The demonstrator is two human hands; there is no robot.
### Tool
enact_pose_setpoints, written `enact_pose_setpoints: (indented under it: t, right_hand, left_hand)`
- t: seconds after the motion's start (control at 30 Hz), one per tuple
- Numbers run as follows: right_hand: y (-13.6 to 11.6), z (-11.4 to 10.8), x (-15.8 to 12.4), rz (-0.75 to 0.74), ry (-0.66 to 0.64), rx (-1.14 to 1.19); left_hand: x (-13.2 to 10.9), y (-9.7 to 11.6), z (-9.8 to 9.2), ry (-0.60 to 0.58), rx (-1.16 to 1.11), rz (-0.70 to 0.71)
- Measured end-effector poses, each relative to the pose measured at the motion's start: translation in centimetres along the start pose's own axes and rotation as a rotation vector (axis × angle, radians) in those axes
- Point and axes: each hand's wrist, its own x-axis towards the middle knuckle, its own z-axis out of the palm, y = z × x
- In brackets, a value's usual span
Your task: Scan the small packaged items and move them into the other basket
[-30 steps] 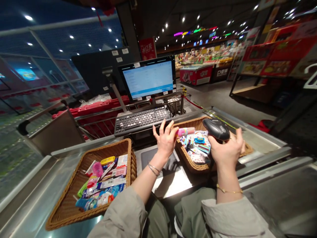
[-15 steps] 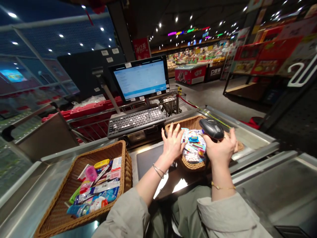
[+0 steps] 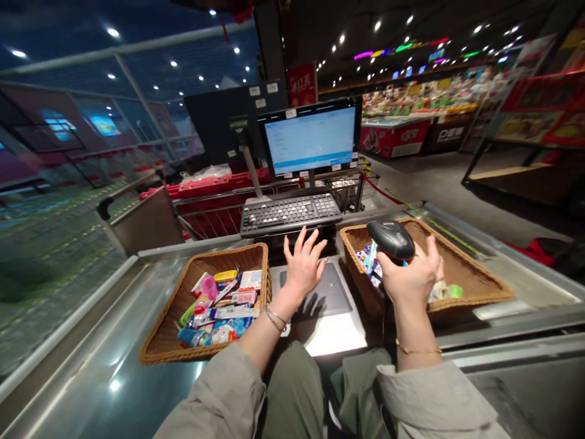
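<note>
The left hand [image 3: 304, 268], at lower centre of the frame, is wide open with its fingers spread and has hold of nothing. It hangs over a flat dark grey rectangular pad [image 3: 320, 292] set into a pale surface, and the shadow cast on the pad suggests that the hand is not touching it. The right hand [image 3: 411, 277], at centre right, is closed around a black handheld barcode scanner [image 3: 390, 239], with the scanner's rounded head showing above the fingers.

Just beside the right hand, at right of frame, sits a brown woven wicker basket [image 3: 461, 268]. Small bright packets [image 3: 372, 262] lie at its left end and a pale green-and-white packet [image 3: 445, 291] lies near its front edge. A matching brown wicker basket [image 3: 168, 306] at lower left is well filled with colourful boxed and blister-packed small goods [image 3: 219, 311]. Both baskets rest on a brushed steel tabletop [image 3: 86, 347]. A black keyboard [image 3: 291, 213] and a monitor with a pale blue screen [image 3: 311, 139] stand at upper centre.

For steady handling, the full wrap of the fingers around the scanner seems sound, since it leaves the head clear. Small packets are probably safest lifted singly by the open hand, with the printed code turned flat toward the scanner.
</note>
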Motion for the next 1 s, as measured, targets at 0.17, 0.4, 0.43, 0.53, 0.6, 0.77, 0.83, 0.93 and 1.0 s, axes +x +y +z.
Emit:
enact_pose_setpoints:
  t: [0.17,0.4,0.43,0.53,0.6,0.77,0.83,0.93,1.0]
  right_hand:
    - [-2.5,1.7,-1.8,-0.026,-0.059,0.067]
    - [-4.9,4.1,-4.3,-0.187,-0.205,0.127]
    - [-5.2,4.4,-4.7,-0.204,-0.219,0.13]
    - [-5.9,5.2,-5.7,-0.235,-0.263,0.125]
    - [-6.3,5.7,-6.3,-0.245,-0.289,0.12]
    - [-6.9,6.5,-7.3,-0.268,-0.335,0.126]
    - [-7.0,6.8,-7.6,-0.275,-0.352,0.124]
    - [-7.2,7.1,-7.9,-0.277,-0.364,0.135]
    - [-7.2,7.2,-8.1,-0.276,-0.377,0.139]
  left_hand:
    - [-2.6,-4.4,-1.8,0.015,0.059,-0.09]
    - [-5.8,-11.5,-3.6,-0.022,0.14,-0.243]
    - [-6.2,-12.3,-3.8,-0.03,0.152,-0.261]
    - [-7.4,-14.6,-4.1,-0.076,0.176,-0.298]
    - [-8.0,-15.8,-4.2,-0.116,0.182,-0.31]
    - [-9.2,-18.3,-4.1,-0.236,0.191,-0.294]
    - [-9.7,-19.2,-4.1,-0.287,0.201,-0.279]
    - [-10.5,-20.2,-3.9,-0.361,0.216,-0.265]
    - [-11.0,-20.4,-3.9,-0.403,0.221,-0.263]
